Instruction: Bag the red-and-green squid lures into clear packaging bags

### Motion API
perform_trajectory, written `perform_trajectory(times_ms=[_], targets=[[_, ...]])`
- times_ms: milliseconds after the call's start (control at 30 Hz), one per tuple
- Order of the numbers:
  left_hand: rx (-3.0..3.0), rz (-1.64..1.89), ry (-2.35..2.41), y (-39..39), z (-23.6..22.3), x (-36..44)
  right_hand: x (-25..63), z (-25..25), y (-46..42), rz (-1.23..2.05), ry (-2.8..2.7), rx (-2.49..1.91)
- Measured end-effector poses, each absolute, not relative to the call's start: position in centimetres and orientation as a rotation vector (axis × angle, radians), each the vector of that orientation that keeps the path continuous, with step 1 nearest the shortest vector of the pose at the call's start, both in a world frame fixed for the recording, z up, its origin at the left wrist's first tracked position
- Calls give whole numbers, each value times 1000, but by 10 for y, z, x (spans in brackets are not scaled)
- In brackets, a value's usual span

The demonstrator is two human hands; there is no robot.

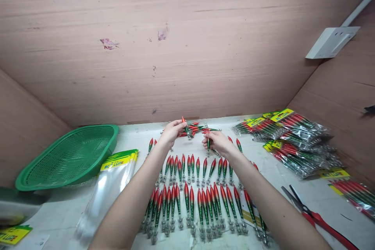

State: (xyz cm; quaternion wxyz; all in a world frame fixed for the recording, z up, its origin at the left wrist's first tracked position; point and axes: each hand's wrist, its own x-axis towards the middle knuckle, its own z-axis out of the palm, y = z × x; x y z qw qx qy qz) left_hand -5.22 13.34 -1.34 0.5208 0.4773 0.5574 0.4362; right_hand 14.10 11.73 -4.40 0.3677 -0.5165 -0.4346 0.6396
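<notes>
Both my arms reach forward over a white table (pixel 67 211). My left hand (pixel 171 133) is closed on a red and green fishing lure (pixel 184 124) at the edge of a small loose pile of lures (pixel 199 128). Beside it, my right hand (pixel 216 142) pinches another lure (pixel 208 143) that points downward. Below the hands, several lures lie side by side in two rows, a far row (pixel 193 166) and a near row (pixel 202 207).
A green mesh basket (pixel 70 156) leans at the left. Beside it lies a stack of clear bags with yellow headers (pixel 113 175). Packed lure bags (pixel 293 140) pile up at the right. Red-handled scissors (pixel 316 216) lie near the right front. Wooden walls enclose the table.
</notes>
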Motion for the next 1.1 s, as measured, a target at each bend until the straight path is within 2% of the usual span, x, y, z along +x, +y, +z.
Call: perform_trajectory(times_ms=[167, 267, 633, 833, 1100], targets=[[1017, 1182, 1134, 101, 5, -59, 120, -38, 100, 2022, -1035, -1176], [977, 1210, 1037, 76, 12, -60, 112, -29, 86, 2109, -974, -1022], [803, 1112, 895, 6, 15, -57, 119, 8, 31, 1945, -957, -759], [817, 1001, 819, -10, 19, -54, 138, 10, 19, 1862, -1056, -815], [888, 934, 789, -14, 18, -54, 142, 4, 17, 1916, -1219, -830]])
